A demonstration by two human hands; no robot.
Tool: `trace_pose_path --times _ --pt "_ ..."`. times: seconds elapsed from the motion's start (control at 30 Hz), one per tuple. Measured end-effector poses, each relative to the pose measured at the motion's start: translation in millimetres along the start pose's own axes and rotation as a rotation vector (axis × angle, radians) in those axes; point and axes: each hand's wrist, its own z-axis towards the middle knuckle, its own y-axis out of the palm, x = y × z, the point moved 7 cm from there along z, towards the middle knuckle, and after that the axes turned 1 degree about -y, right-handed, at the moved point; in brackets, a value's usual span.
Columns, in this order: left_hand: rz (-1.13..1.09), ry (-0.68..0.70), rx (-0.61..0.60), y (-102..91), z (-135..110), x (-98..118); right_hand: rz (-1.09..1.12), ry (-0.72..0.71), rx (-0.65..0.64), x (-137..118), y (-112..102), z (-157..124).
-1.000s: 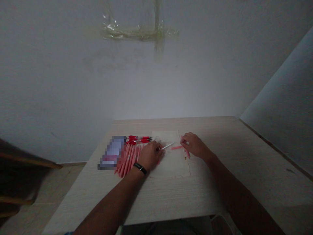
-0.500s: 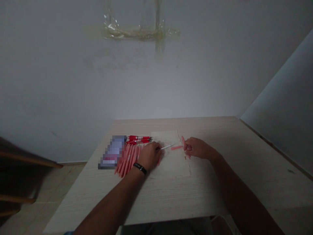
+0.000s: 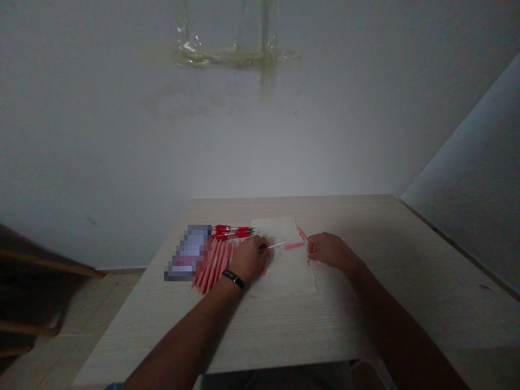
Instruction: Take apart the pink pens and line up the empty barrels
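Observation:
My left hand (image 3: 249,255), with a dark band on the wrist, is closed around one end of a thin white stick (image 3: 278,245) resembling a pen refill. Its tip points right over a pale sheet (image 3: 280,279). My right hand (image 3: 327,250) pinches a slim pink pen part (image 3: 302,234) at the sheet's right edge. Between the hands a short pink tube (image 3: 293,246) lies on the sheet. Several pink pens (image 3: 213,265) lie side by side, partly behind my left hand. Another pink piece (image 3: 265,267) shows just beside that hand.
Several red pens (image 3: 231,232) lie in a stack behind the pink ones. A blurred-out phone-like panel (image 3: 189,252) is at the left of the wooden table (image 3: 260,336). Small bits (image 3: 312,271) line the sheet's right edge. A wall stands behind the table.
My right hand has turned, and the pink part in it now tilts with its upper end further left. My left hand and the white stick stay nearly still.

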Motion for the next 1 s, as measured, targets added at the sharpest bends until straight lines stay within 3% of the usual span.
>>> trace_pose_path --times 0.53,1.0 --pt "0.001 0.001 -0.008 0.1 0 0 -0.059 0.071 -0.026 9 3 -2" --pt "-0.008 -0.027 -0.002 -1.6 -1 1 -0.030 -0.071 0.086 -18 -7 4"
